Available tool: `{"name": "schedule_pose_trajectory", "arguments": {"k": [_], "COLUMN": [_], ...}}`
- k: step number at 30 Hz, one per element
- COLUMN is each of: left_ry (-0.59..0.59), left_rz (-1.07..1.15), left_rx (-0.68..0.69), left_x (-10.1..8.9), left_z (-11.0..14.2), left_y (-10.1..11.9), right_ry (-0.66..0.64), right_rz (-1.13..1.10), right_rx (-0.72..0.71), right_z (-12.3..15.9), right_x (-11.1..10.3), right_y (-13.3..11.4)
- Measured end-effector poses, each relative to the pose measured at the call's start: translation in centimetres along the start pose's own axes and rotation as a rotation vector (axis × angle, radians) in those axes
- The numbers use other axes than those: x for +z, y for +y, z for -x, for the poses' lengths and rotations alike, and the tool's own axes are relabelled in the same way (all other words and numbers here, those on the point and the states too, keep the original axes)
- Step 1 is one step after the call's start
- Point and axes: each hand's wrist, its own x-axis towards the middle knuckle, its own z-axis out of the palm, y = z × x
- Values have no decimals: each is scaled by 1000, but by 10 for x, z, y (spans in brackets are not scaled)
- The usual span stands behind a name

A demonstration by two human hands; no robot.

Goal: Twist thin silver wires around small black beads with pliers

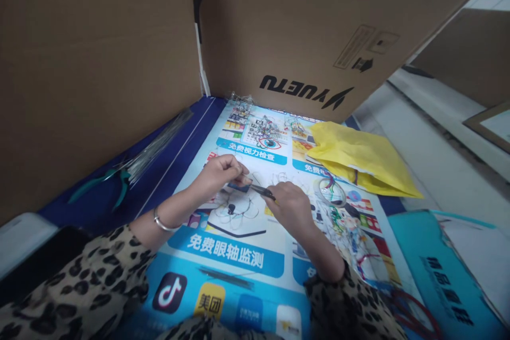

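Note:
My left hand (228,171) is closed in a pinch at the middle of the printed sheet, its fingertips on a thin wire that is only faintly visible. From the right, my right hand (294,206) wraps round a dark, narrow-nosed tool that looks like pliers (262,190). The tool's tip points left and meets the left fingertips; its handles are hidden in the palm. Below the left hand, thin wire bent into petal-like loops (249,209) shows against the sheet. A bunch of short straight wires (227,278) lies nearer to me.
Cardboard walls (99,64) stand left and behind. Teal-handled pliers (124,191) and long straight wires (163,141) lie left. Tangled wire pieces (265,128) sit at the back. Rightward are a yellow bag (362,156), a tape roll (332,192), red loop handles (414,313) and a teal package (442,271).

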Motion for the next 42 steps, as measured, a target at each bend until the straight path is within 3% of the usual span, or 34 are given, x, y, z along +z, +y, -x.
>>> {"name": "schedule_pose_trajectory", "arguments": {"k": [2,5,9,13,42], "left_ry": [83,118,118,132,103], "left_rz": [97,216,300,323,276], "left_rx": [-75,-185,-253,-286,-301], "left_x": [0,3,12,20,22], "left_z": [-3,-4,1,5,6], "left_y": [-4,-12,-17,-18,-24], "right_ry": [138,251,270,284,282], "right_rz": [143,283,392,412,361], "right_rx": [-23,-143,-321,-386,-369], "right_z": [1,2,4,5,4], "right_x": [3,2,-3,-4,2], "right_y": [0,-4,-10,-14,-14]}}
